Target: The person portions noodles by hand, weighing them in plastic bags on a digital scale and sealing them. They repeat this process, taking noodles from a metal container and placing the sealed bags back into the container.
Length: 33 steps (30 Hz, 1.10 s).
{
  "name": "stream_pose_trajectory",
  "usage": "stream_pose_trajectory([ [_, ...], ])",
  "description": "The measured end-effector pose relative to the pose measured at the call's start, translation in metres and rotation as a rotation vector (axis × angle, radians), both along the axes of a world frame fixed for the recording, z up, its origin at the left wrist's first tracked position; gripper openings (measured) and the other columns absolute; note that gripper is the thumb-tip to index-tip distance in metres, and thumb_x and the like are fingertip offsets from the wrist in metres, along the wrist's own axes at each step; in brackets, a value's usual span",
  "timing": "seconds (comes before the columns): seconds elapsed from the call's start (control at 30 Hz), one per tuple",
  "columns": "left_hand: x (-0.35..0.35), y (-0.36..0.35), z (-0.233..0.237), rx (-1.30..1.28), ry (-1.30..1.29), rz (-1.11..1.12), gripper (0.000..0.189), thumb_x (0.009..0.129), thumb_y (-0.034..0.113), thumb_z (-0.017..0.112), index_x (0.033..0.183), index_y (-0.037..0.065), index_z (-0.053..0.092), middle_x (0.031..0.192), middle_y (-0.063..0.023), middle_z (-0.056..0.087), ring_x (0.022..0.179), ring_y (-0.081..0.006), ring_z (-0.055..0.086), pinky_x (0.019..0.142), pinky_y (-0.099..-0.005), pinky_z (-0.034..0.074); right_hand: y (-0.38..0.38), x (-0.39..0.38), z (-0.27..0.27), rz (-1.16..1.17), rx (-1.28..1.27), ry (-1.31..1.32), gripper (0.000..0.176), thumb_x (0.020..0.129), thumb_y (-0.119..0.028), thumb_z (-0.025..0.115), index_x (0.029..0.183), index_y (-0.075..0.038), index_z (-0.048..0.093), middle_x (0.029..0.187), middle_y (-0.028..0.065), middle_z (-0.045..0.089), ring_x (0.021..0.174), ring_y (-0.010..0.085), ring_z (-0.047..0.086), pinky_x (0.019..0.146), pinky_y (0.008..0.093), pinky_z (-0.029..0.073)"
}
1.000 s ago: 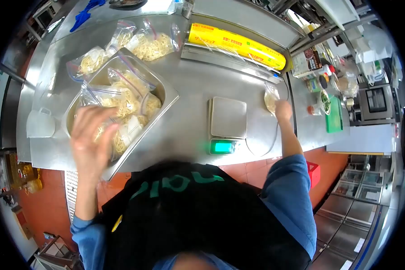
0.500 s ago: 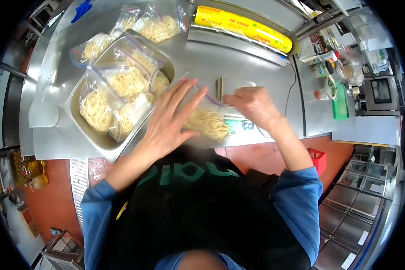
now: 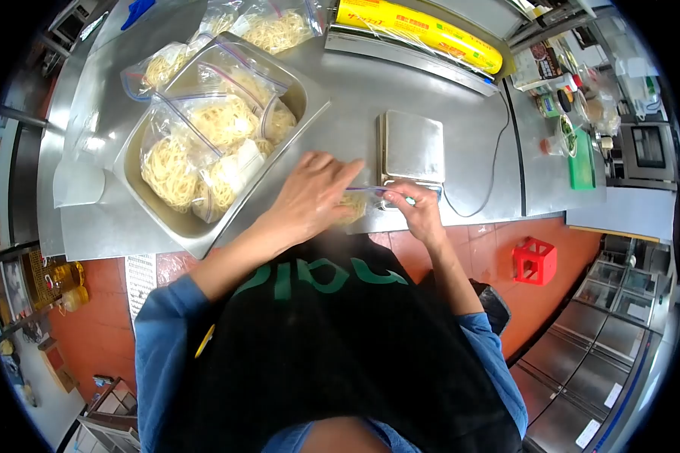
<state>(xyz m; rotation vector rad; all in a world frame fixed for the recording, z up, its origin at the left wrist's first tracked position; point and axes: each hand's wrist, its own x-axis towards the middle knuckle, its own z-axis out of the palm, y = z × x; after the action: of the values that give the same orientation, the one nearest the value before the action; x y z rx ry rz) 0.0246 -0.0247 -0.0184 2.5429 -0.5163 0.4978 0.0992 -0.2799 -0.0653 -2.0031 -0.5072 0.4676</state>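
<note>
In the head view, the right hand [image 3: 414, 208] is pinched narrow, thumb and fingers closed on the zip edge of a small clear noodle bag [image 3: 353, 207]. The left hand [image 3: 310, 198] lies across the bag's other side, index finger extended; whether it grips cannot be told. The bag is near the front edge of the worktop [image 3: 347, 102], its pale noodles partly hidden by the left hand. Just behind stands a scale [image 3: 414, 147], its display mostly covered by the right hand. A steel tray [image 3: 298, 100] of filled bags [image 3: 223, 124] sits to the left; a yellow film roll [image 3: 423, 34] lies farther back.
</note>
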Motion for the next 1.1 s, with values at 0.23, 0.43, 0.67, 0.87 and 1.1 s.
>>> stream_pose_trajectory([
  [0.23, 0.033, -0.024, -0.03, -0.023, 0.265, -0.135, 0.026, 0.075, 0.024, 0.078, 0.091, 0.007, 0.068, 0.083, -0.0065, 0.068, 0.087, -0.0272, 0.062, 0.08, -0.0413, 0.048, -0.012, -0.014, -0.004, -0.095, 0.106, -0.02, 0.013, 0.095, -0.008, 0.07, 0.104, 0.0, 0.074, 0.091, 0.0066, 0.072, 0.087, 0.0131, 0.066, 0.08, 0.0284, 0.051],
  [0.43, 0.031, -0.031, -0.02, -0.224, 0.137, -0.104, 0.014, 0.08, 0.015, 0.074, 0.077, 0.005, 0.066, 0.076, -0.0083, 0.066, 0.083, -0.0283, 0.061, 0.075, -0.042, 0.05, -0.002, -0.022, 0.016, -0.078, 0.026, -0.261, 0.009, 0.095, -0.004, 0.067, 0.098, 0.002, 0.072, 0.085, 0.0101, 0.068, 0.081, 0.0207, 0.064, 0.075, 0.0321, 0.05],
  [0.67, 0.037, -0.042, -0.038, -0.322, 0.211, -0.213, 0.013, 0.081, 0.016, 0.074, 0.078, 0.005, 0.068, 0.075, -0.0063, 0.066, 0.082, -0.028, 0.062, 0.071, -0.0414, 0.051, 0.009, -0.023, 0.018, 0.042, -0.077, -0.655, 0.003, 0.088, 0.001, 0.067, 0.09, 0.002, 0.069, 0.081, 0.0139, 0.066, 0.074, 0.0309, 0.061, 0.069, 0.0366, 0.049],
  [0.87, 0.018, -0.004, -0.012, -0.328, 0.164, -0.194, 0.011, 0.081, 0.013, 0.073, 0.075, 0.006, 0.067, 0.073, -0.0064, 0.064, 0.078, -0.0272, 0.059, 0.066, -0.0406, 0.05, 0.021, -0.022, 0.045, 0.04, -0.048, -0.616, 0.006, 0.085, 0.003, 0.068, 0.091, 0.003, 0.069, 0.085, 0.0141, 0.069, 0.078, 0.0305, 0.063, 0.072, 0.0381, 0.051],
  [1.1, 0.006, 0.002, -0.02, -0.212, 0.155, -0.169, 0.01, 0.082, 0.012, 0.071, 0.076, 0.006, 0.065, 0.07, -0.006, 0.06, 0.077, -0.0266, 0.057, 0.063, -0.0388, 0.05, 0.034, -0.011, 0.061, 0.202, -0.124, -0.656, 0.011, 0.081, 0.005, 0.07, 0.091, 0.002, 0.069, 0.086, 0.0126, 0.07, 0.082, 0.0314, 0.063, 0.072, 0.0386, 0.052],
])
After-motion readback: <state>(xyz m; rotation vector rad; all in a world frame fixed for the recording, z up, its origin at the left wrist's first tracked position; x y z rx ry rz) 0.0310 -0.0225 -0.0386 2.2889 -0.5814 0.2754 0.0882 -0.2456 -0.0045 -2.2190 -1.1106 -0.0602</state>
